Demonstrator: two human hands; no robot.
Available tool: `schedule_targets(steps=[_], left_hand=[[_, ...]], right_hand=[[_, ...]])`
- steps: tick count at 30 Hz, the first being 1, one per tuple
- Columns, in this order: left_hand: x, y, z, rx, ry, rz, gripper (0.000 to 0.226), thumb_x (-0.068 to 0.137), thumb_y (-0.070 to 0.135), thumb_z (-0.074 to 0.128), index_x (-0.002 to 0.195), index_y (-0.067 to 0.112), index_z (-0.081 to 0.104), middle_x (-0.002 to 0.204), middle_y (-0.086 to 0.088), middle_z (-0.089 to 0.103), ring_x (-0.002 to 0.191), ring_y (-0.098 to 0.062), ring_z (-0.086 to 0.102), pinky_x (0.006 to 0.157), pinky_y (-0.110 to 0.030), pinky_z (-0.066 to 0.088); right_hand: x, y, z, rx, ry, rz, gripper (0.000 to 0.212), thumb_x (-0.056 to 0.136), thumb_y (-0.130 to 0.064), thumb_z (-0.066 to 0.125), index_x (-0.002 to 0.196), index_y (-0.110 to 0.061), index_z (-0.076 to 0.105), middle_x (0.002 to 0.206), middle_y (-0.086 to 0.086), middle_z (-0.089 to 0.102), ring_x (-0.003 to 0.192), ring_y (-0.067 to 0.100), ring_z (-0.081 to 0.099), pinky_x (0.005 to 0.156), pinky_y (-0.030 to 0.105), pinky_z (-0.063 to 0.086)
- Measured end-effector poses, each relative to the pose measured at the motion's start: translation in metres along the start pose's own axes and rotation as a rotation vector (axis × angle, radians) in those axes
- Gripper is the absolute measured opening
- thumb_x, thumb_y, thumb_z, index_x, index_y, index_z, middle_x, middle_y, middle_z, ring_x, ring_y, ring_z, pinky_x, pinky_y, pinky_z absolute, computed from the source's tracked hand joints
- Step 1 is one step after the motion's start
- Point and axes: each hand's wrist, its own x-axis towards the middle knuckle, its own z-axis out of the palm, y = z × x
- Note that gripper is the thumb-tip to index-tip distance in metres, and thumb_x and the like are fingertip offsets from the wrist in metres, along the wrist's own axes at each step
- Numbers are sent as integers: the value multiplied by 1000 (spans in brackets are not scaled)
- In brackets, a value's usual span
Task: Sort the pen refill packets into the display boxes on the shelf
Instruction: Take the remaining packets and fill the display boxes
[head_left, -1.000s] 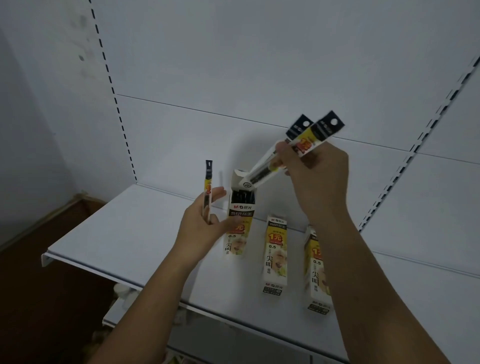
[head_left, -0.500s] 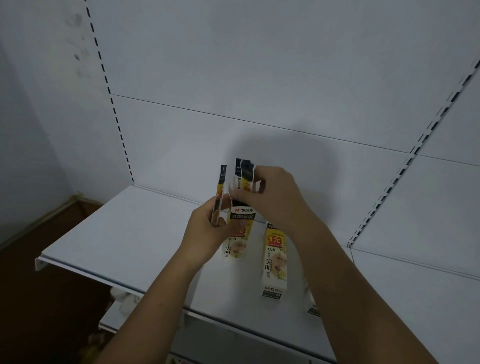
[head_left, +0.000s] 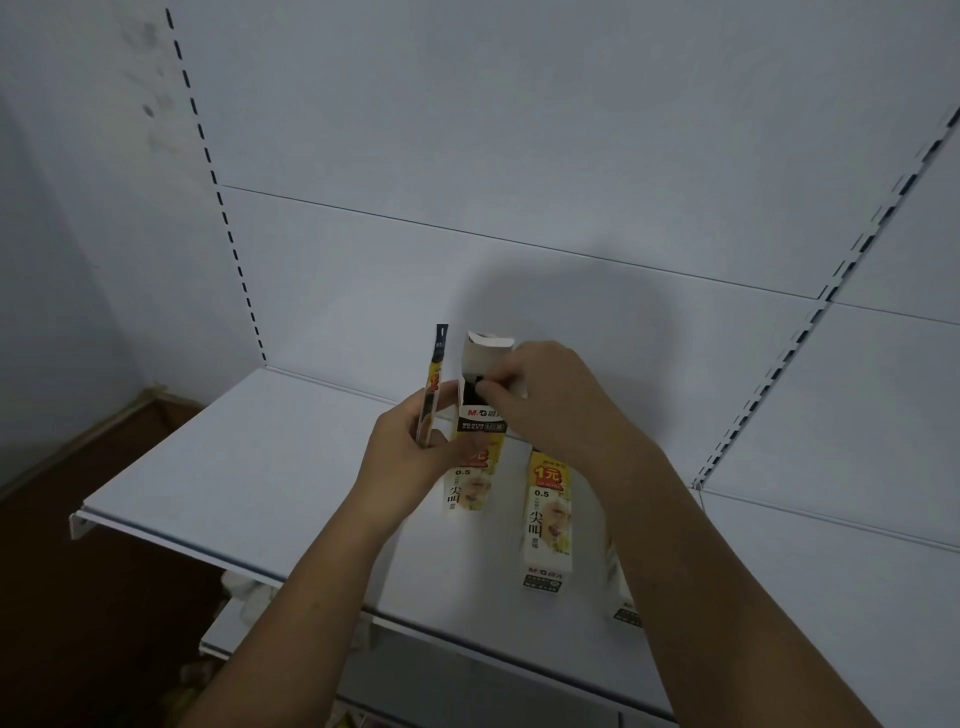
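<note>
Three white-and-yellow display boxes stand on the white shelf (head_left: 218, 467). The left box (head_left: 475, 478) has its top flap open, and dark refill packets (head_left: 471, 393) sit inside it. My right hand (head_left: 545, 400) is at that opening, its fingertips pinching the tops of the packets in the box. My left hand (head_left: 410, 457) holds a single refill packet (head_left: 434, 384) upright, and its thumb steadies the left box's front. The middle box (head_left: 548, 519) stands closed to the right. The right box (head_left: 623, 597) is mostly hidden behind my right forearm.
The white back panel (head_left: 519, 156) rises behind the shelf, with slotted uprights at left (head_left: 218, 192) and right (head_left: 810, 338). A lower shelf (head_left: 249, 623) and some goods show below the front edge. A brown floor lies at the far left.
My right hand came down from above and pushed its two packets into the left box; they now sit deeper. My left hand moved closer to the box, still holding its packet.
</note>
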Motion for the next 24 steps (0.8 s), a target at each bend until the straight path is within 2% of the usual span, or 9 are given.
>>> schedule_targets(steps=[3,6,8,10,14,16,18,21,24], left_hand=[[-4,3,-3,7,37,0,40,97,22,73,135,29,64,86,11,70,64,2,63,63,-13,51],[-6,1,-11,-1,171,-42,24,106,44,53,120,33,70,84,0,62,58,-3,50,54,-19,43],[-9,4,-19,-168,186,-100,40,107,48,43,104,23,74,73,-9,52,55,-16,40,48,-28,30],[-15,11,-25,-291,114,-98,49,111,43,37,95,19,77,71,-10,50,56,-21,35,52,-28,24],[-28,36,-25,-250,-53,-83,54,109,45,35,92,15,77,74,-14,55,55,-23,44,49,-28,33],[-34,50,-20,-68,-135,-36,56,105,55,34,89,19,73,71,-12,62,57,-25,54,53,-33,44],[-38,59,-15,61,-183,5,57,107,55,28,87,20,68,67,-6,67,60,-18,64,57,-27,51],[-39,64,-10,46,-206,37,52,109,44,31,90,13,68,73,-4,73,63,-16,70,61,-25,57],[-37,53,-15,174,-176,151,41,110,48,44,102,20,73,89,-2,76,76,-18,73,69,-36,61]], right_hand=[[-6,-1,-4,88,94,-38,21,102,-32,61,97,-21,78,88,-4,64,77,4,54,68,21,37],[-13,-2,-8,168,226,-36,18,103,-30,62,96,-20,76,90,-8,64,74,3,52,69,21,39],[-18,-5,-10,232,291,-32,16,102,-28,63,94,-20,75,87,-11,67,71,9,56,66,20,44],[-24,-10,-12,304,324,-30,17,102,-25,63,92,-19,76,80,-15,67,67,9,58,61,13,41],[-36,-27,-11,481,267,-12,17,102,-26,64,99,-17,78,74,-21,68,66,3,63,60,11,44],[-41,-35,-9,591,166,3,18,101,-30,65,110,-19,77,88,-14,76,74,8,71,67,21,55],[-43,-40,-8,657,91,-14,15,100,-27,68,110,-20,77,92,-8,77,76,15,73,72,27,59],[-44,-38,-7,637,154,-40,7,97,-17,71,95,-20,77,77,-4,74,66,14,68,61,21,53],[-44,-30,-13,674,234,3,9,98,-15,70,91,-17,76,76,-1,73,69,18,70,64,33,59]])
